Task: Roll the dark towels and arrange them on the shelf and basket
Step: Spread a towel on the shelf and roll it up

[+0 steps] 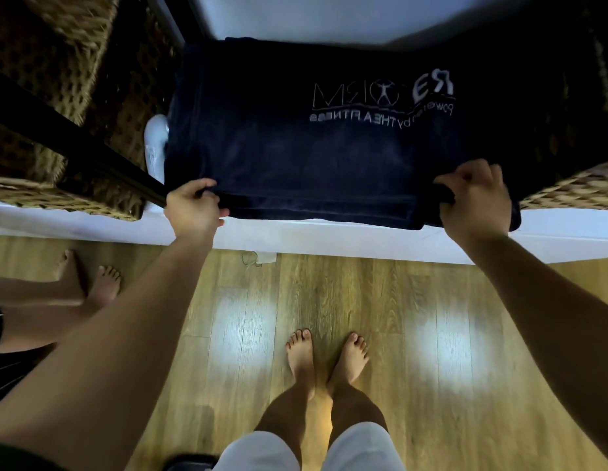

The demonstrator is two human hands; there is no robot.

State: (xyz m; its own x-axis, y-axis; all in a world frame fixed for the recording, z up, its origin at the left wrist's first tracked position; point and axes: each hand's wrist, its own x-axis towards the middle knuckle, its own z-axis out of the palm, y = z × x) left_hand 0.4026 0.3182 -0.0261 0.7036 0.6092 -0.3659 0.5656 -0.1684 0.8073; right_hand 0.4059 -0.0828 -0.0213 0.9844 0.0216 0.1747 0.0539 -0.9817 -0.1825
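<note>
Gripping the near edge of a dark towel (295,154), left hand (193,207) & right hand (475,198) both have fingers curled round the fabric at its 2 corners. Towel lies flat on a white surface (329,236), logo side up, w/ wicker baskets (57,96) either side; bare feet (326,358) on wood floor (448,334) below

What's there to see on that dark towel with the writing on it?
The dark towel is navy, soft-looking cloth, lying flat and seemingly folded in layers on a white ledge. Pale logo lettering sits toward its far right. The left hand and right hand each hold a near corner, fingers curled over the edge.
</note>
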